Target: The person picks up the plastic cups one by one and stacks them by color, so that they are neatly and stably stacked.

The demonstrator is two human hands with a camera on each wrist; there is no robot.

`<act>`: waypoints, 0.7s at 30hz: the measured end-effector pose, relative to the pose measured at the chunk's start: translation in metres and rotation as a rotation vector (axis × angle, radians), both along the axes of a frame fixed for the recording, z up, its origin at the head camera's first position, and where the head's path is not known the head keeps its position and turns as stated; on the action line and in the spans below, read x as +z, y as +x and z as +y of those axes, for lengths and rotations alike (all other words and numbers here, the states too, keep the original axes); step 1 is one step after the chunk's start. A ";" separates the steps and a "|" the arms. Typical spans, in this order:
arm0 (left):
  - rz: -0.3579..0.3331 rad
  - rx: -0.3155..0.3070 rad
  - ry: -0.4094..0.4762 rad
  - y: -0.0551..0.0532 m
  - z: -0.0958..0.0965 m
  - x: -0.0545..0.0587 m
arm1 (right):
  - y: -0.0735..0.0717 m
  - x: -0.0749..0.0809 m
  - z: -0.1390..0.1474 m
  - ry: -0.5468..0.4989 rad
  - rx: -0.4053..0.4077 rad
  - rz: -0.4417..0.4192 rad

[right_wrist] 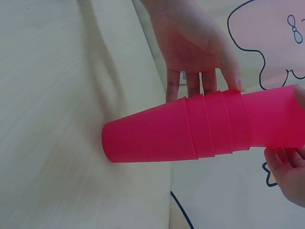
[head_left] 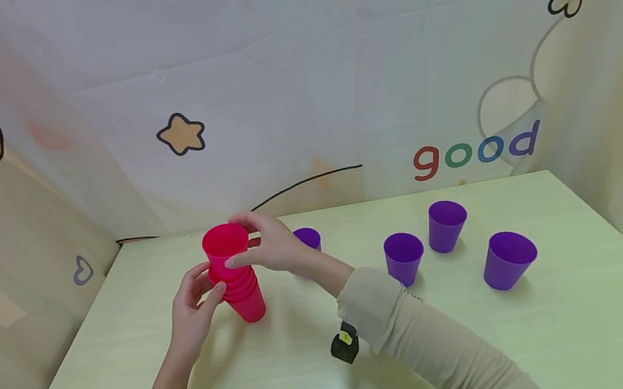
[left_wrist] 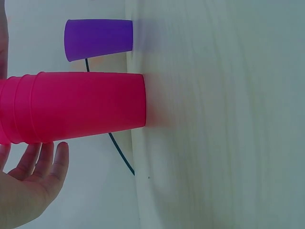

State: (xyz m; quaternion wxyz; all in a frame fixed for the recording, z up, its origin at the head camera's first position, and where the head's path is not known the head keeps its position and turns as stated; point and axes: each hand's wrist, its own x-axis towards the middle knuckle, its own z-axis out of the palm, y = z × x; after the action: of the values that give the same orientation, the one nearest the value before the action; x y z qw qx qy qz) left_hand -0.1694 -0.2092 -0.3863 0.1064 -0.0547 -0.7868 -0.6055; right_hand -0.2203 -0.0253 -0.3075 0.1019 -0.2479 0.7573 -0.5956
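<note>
Right grip (head_left: 271,245) pinches top red cup (head_left: 219,251); left grip (head_left: 191,306) seemingly holds stack (head_left: 249,304).

Over on the table's (head_left: 287,379) left side the stack (head_left: 247,303) is standing, with the top cup (head_left: 222,249) sitting partway in its mouth. The left hand (head_left: 191,305) is gripping the stack's rims from the left; the right hand (head_left: 273,243) is holding the top cup from the right. Behind the right hand, a half-hidden cup (head_left: 309,239) is standing. Farther right, the inner cup (head_left: 404,258) is showing just behind the right sleeve (head_left: 421,324), the far cup (head_left: 447,226) is standing behind it and rightward, and the outer cup (head_left: 509,259) is sitting rightmost and nearer. Behind everything, the curtain (head_left: 287,93) is hanging.
</note>
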 end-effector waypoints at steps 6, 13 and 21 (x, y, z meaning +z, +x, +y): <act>0.014 -0.008 0.011 0.000 0.000 -0.001 | 0.000 -0.006 -0.003 0.051 -0.014 0.005; 0.015 -0.009 0.007 0.001 0.001 0.000 | 0.000 -0.009 -0.003 0.039 -0.010 0.002; 0.018 -0.007 0.006 0.000 0.000 0.000 | -0.002 -0.013 -0.006 0.045 0.008 0.028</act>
State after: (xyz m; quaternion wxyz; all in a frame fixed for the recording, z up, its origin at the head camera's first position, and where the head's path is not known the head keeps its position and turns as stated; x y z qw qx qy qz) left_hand -0.1690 -0.2088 -0.3864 0.1116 -0.0625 -0.7838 -0.6077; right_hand -0.2221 -0.0308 -0.3206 0.0992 -0.2571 0.7709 -0.5743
